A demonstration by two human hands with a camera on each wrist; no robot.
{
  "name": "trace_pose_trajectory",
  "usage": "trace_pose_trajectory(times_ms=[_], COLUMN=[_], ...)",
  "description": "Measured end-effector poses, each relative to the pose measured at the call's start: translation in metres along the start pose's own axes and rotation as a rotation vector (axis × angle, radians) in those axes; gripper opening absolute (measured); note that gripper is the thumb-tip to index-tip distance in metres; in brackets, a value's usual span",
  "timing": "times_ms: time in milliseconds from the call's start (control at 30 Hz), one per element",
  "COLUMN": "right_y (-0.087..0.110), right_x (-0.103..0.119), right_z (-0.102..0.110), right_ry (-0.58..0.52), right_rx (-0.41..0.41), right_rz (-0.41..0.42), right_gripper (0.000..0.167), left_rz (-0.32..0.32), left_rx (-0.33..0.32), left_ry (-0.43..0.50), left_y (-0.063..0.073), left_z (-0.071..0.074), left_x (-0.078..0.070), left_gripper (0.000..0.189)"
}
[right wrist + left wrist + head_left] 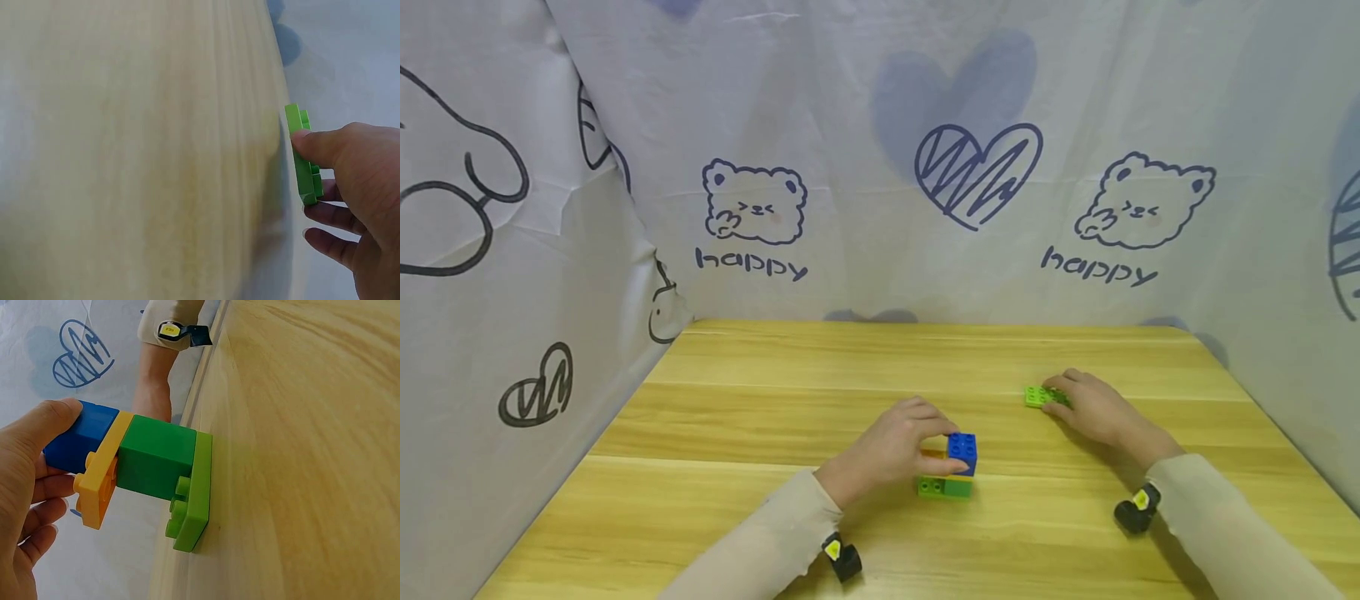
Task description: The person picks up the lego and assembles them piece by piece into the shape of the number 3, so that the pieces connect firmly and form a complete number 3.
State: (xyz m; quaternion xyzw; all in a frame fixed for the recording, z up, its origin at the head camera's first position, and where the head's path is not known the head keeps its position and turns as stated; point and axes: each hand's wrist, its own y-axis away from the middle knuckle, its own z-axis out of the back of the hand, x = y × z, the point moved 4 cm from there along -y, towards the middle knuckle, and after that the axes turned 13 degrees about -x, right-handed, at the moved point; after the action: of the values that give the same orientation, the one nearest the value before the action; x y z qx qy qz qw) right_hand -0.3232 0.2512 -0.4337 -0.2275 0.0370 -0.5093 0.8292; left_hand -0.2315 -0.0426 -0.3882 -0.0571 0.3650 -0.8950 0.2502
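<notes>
So on the desk (737,400) there's a stack (153,453), upright, long axis vertical, its base running left-right with bare studs at the left end. Left hand (891,442) is pinching the blue block (962,447) on top. Looks like light, stiff, slickish plastic, not fragile, though I'd hold the green block (159,447) lower down so no joints pop. Lime plate (1037,397), beyond and right of the stack: lengthwise left-right, studs up, right hand (1093,408) pinching it. Edges are the best grip.
</notes>
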Motion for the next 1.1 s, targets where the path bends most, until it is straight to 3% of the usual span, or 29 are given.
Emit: trace_pose_trajectory(times_ms=[433, 700, 1100], right_y=[-0.003, -0.004, -0.004], right_x=[0.022, 0.042, 0.075], right_z=[0.014, 0.025, 0.043], right_ry=[-0.003, -0.011, -0.019], right_rx=[-0.025, -0.044, -0.12], right_rz=[0.044, 0.05, 0.134], right_gripper=[0.039, 0.038, 0.038], left_rz=[0.008, -0.019, -0.006], left_rx=[0.009, -0.006, 0.006], left_ry=[0.013, 0.005, 0.016], left_y=[0.001, 0.001, -0.001], left_z=[0.0, 0.0, 0.0], left_x=[0.0, 0.0, 0.001], left_gripper=[0.043, 0.043, 0.042])
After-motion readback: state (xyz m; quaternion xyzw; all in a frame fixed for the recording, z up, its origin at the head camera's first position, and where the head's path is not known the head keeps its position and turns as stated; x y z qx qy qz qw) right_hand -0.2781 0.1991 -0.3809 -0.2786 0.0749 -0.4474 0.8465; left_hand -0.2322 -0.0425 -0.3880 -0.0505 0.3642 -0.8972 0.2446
